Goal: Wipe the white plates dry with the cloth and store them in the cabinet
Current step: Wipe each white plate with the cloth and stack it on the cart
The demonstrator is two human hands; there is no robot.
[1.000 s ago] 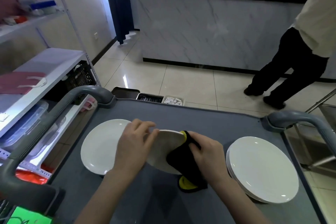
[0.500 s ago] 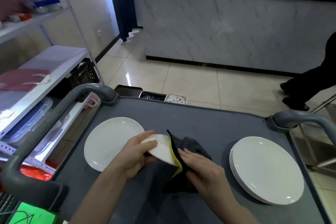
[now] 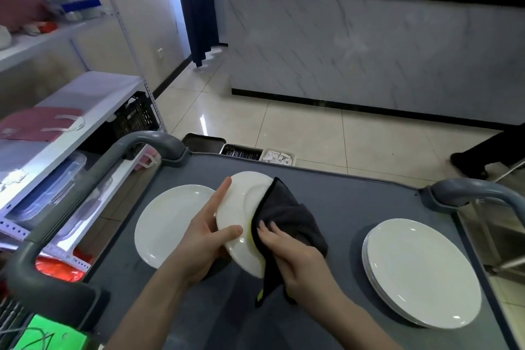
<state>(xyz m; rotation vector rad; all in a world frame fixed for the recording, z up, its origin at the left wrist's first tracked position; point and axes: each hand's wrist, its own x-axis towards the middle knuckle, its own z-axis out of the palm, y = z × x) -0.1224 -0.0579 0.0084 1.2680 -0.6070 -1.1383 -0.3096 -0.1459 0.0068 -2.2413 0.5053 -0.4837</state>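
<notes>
White plate [image 3: 241, 207] held tilted over grey cart [image 3: 355, 199]; its right part hidden under dark, yellow-edged cloth [image 3: 289, 219]. Left hand [image 3: 203, 241] grip clamped on its left rim: thumb on the face, forefinger straight along the edge, other fingers hidden behind. Right hand [image 3: 295, 261] grip closed on cloth, pressing it to the face. Single plate [image 3: 167, 224] lies flat just left of it; plate stack [image 3: 420, 273] lies well apart to its right.

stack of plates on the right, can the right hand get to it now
Probably yes: only bare cart top lies between the right hand and the stack of plates, but its fingers grip the cloth against the held plate.
</notes>
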